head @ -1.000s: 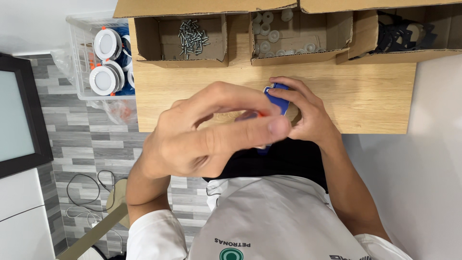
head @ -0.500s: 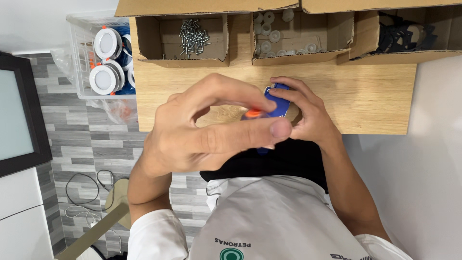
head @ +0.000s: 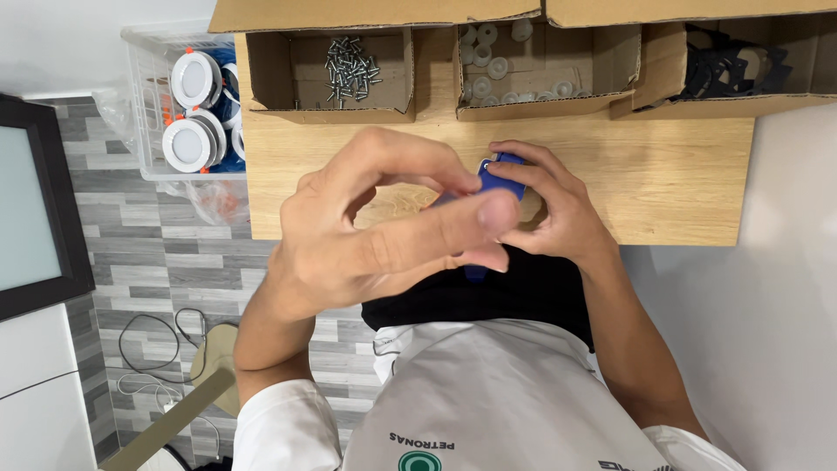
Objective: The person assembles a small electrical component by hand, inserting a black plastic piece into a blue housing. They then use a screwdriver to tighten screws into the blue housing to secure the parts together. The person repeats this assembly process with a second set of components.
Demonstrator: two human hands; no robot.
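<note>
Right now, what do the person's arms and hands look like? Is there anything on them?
Both hands are bare: no gloves, rings or watch show on the left hand or the right hand. The forearms are bare too. White short sleeves begin near the elbows, part of a white shirt with small green and dark markings. The fingers have short, plain nails.

blue part (head: 503, 177) | pale wood table (head: 680, 187) — brown boxes (head: 327, 74) | grey plank-pattern floor (head: 139, 253) | white discs (head: 187, 144)
</note>
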